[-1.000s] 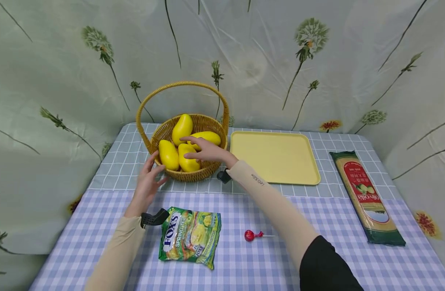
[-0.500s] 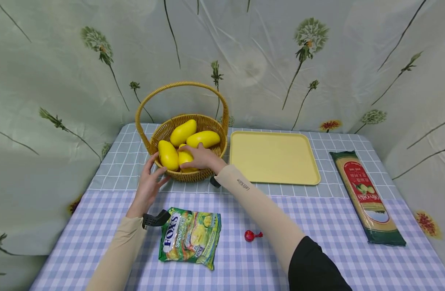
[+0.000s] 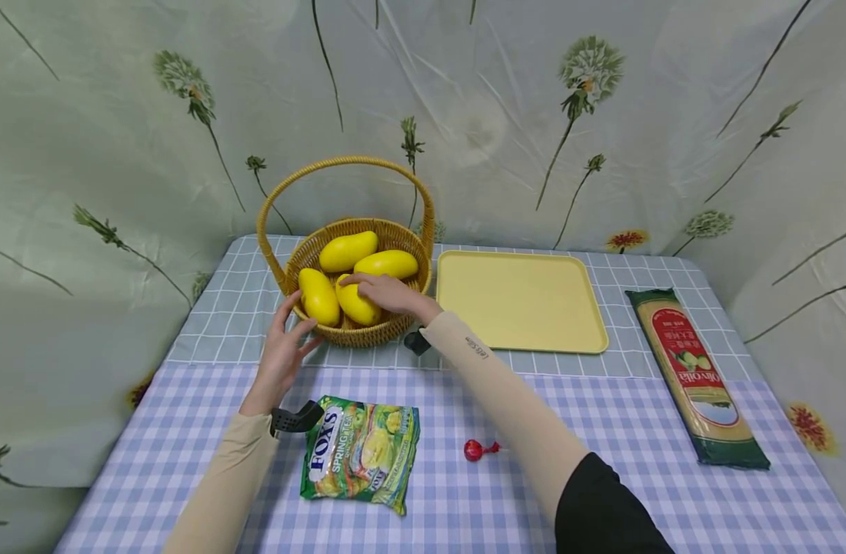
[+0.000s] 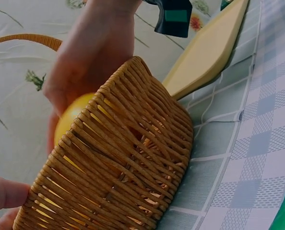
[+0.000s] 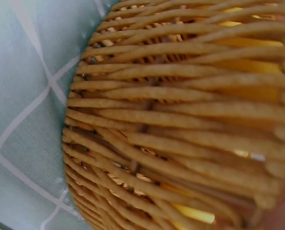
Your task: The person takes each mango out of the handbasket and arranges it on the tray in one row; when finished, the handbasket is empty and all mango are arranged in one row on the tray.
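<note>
A wicker basket (image 3: 374,335) with a tall arched handle stands at the back left, holding several yellow mangoes. My right hand (image 3: 394,296) reaches over its front right rim and grips the front mango (image 3: 359,306), fingers lying across the top. The left wrist view shows this hand (image 4: 92,57) bent around a mango (image 4: 73,115) above the rim. My left hand (image 3: 279,354) touches the basket's left front side with fairly straight fingers. Other mangoes lie at left (image 3: 319,296), back left (image 3: 348,251) and back right (image 3: 387,264). In the right wrist view, basket weave (image 5: 181,115) hides the fingers.
A pale yellow tray (image 3: 523,304) lies right of the basket. Nearer the front are a green FOX'S candy bag (image 3: 364,454) and a red lollipop (image 3: 473,450), its stick partly hidden by my right arm. A long Olivoilà pasta pack (image 3: 696,377) lies at far right.
My right hand has come down onto the front mango, which has turned slightly. The back left mango has tipped from upright to lying flat. My left hand has stayed at the basket.
</note>
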{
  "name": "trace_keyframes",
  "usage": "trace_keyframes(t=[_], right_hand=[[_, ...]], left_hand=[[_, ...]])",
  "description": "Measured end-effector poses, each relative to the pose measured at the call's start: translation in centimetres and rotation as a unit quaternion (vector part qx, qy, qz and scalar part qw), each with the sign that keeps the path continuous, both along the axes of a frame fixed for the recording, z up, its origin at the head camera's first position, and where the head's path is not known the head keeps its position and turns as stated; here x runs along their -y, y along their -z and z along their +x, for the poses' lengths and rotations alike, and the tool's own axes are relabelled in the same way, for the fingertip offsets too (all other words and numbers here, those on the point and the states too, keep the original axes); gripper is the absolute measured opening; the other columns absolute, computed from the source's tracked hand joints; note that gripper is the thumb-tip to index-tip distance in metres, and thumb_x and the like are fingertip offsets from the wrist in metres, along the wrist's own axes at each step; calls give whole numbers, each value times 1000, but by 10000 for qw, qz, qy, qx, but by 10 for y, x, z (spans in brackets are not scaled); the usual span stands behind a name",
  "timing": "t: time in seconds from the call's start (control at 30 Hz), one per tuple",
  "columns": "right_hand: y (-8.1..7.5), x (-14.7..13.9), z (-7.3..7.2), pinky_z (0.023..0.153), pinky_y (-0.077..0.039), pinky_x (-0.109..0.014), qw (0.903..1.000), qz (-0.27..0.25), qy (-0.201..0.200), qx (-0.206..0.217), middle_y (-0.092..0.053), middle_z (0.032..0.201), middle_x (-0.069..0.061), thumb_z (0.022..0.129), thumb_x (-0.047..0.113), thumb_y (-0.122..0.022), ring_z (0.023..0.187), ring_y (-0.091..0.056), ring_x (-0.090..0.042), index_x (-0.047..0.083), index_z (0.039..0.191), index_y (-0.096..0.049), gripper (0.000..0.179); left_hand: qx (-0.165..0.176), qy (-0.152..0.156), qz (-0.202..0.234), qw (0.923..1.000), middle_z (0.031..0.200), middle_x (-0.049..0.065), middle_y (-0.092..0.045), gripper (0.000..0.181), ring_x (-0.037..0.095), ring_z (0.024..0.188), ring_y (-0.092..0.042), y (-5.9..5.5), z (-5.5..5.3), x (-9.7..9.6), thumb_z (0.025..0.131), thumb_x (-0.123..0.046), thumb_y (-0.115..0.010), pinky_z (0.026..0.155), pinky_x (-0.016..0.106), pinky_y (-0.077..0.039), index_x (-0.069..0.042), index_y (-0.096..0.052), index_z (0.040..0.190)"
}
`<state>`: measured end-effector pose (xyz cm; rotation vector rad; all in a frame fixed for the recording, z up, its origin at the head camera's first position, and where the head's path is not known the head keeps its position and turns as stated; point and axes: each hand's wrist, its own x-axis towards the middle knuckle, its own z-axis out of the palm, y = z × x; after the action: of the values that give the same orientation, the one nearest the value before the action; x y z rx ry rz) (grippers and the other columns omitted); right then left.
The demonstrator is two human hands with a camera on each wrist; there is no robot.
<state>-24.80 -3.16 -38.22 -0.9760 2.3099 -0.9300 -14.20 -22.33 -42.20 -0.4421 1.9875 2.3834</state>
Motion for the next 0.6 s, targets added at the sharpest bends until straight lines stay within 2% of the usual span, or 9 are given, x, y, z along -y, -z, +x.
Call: trace_keyframes(t=[0.07, 0.2, 0.33, 0.37, 0.43, 0.5, 0.6], right_hand=[[-1, -3, 0, 104, -34, -35, 9993, -293, 130, 202, -39, 147, -4, 104, 25, -31, 126, -41, -22, 18, 143, -43, 41], [-3, -12, -2, 102, -37, -38, 9946, -831, 248, 562, -39, 143, -7, 102, 31, -47, 122, -43, -24, 19, 139, -39, 40], [-8, -24, -5, 103, -36, -34, 9892, -1284, 32, 708, -35, 146, -6, 101, 26, -49, 125, -38, -19, 17, 142, -37, 44], [-9, -28, -5, 99, -37, -31, 9882, -1350, -24, 724, -33, 147, -5, 101, 25, -47, 121, -40, -17, 17, 144, -36, 45], [-11, -37, -5, 83, -42, -29, 9865, -1445, -72, 768, -32, 148, -3, 101, 24, -45, 100, -49, -16, 19, 147, -35, 47], [-13, -46, -5, 65, -39, -28, 9848, -1510, 10, 858, -30, 148, -1, 100, 24, -44, 74, -44, -16, 22, 148, -34, 49], [-17, -62, -3, 55, -38, -29, 9798, -1665, 243, 1081, -27, 148, 0, 100, 26, -44, 65, -39, -19, 25, 148, -33, 49]], left_hand=[[-10, 1, -24, 10000, 159, -3, 6, 63, 29, 136, -23, 0, 0, 0, 100, -3, -44, 108, 50, -33, -19, -17, 154], [-29, -10, -53, 10000, 159, -3, 5, 62, 29, 137, -22, 1, -1, 0, 100, -3, -45, 108, 51, -32, -17, -18, 154], [-25, -6, -72, 10000, 159, -3, 6, 63, 29, 137, -23, 1, 0, 0, 100, -3, -45, 108, 50, -33, -18, -17, 154], [-20, -2, -82, 10000, 159, -3, 6, 63, 29, 137, -23, 1, 0, 0, 100, -3, -44, 108, 49, -33, -18, -17, 154], [-39, 16, -87, 10000, 159, -2, 7, 63, 29, 137, -23, 0, 0, 0, 100, -3, -44, 107, 49, -34, -18, -16, 154], [-60, 35, -106, 9999, 159, -1, 7, 63, 29, 137, -24, 1, 0, 1, 100, -3, -44, 107, 48, -35, -17, -16, 154], [-99, 68, -149, 9998, 159, 0, 8, 61, 30, 134, -28, 1, 1, 1, 100, -3, -44, 106, 48, -35, -16, -18, 154]])
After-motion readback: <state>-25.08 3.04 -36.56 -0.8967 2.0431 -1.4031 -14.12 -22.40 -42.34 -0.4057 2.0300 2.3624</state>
